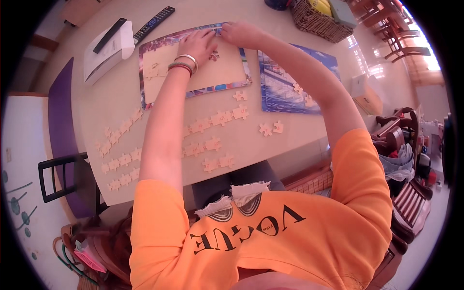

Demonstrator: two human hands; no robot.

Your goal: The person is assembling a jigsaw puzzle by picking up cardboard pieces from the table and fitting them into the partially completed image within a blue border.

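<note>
A puzzle tray with a pale inner board and a colourful printed border lies at the far middle of the table. My left hand, with bracelets at the wrist, rests over its far part, fingers stretched out. Beneath the thumb side, a small puzzle piece shows. At the tray's far right edge, my right hand has its fingers bent together against the border; what they hold, if anything, is hidden. A few joined puzzle pieces lie at the left inside the tray.
Rows of puzzle pieces cover the near tabletop. A blue sailing-picture puzzle lies right, under my right forearm. A white box with a black remote, another remote and a wicker basket stand at the far side.
</note>
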